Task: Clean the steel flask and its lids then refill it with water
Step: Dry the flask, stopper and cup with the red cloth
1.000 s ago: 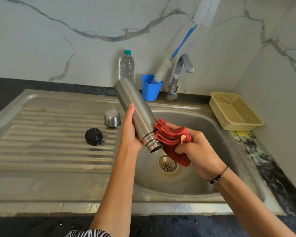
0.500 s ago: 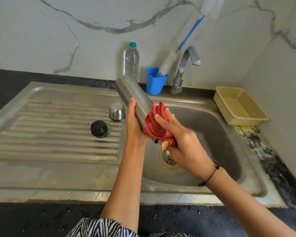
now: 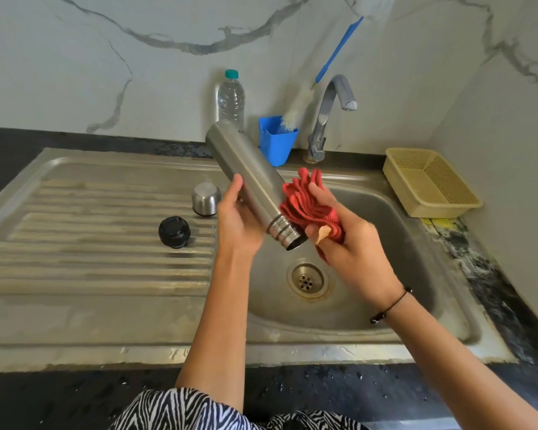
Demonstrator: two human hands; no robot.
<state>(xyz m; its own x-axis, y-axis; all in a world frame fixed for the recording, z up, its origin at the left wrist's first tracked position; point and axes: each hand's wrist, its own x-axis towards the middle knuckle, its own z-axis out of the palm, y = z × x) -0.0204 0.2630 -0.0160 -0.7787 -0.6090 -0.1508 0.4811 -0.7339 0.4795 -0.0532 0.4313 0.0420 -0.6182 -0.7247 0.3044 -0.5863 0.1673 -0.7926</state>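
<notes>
My left hand [image 3: 238, 218] grips the steel flask [image 3: 246, 172] around its lower body, tilted over the sink bowl with its open threaded mouth pointing down toward me. My right hand [image 3: 345, 240] holds a bunched red cloth [image 3: 305, 203] against the flask's right side near the neck. The steel cup lid [image 3: 206, 199] and the black stopper lid [image 3: 174, 231] stand on the ribbed drainboard [image 3: 90, 243], left of my left hand.
The sink bowl [image 3: 385, 243] with its drain [image 3: 306, 279] lies below the flask. Behind are the tap [image 3: 330, 116], a blue cup [image 3: 275, 144] holding a bottle brush [image 3: 295, 113], and a plastic water bottle [image 3: 230, 100]. A yellow basket [image 3: 432, 181] sits at the right.
My right hand slid the red cloth up the flask's body and then back down toward the neck, so the threaded mouth shows again. The left hand kept its grip.
</notes>
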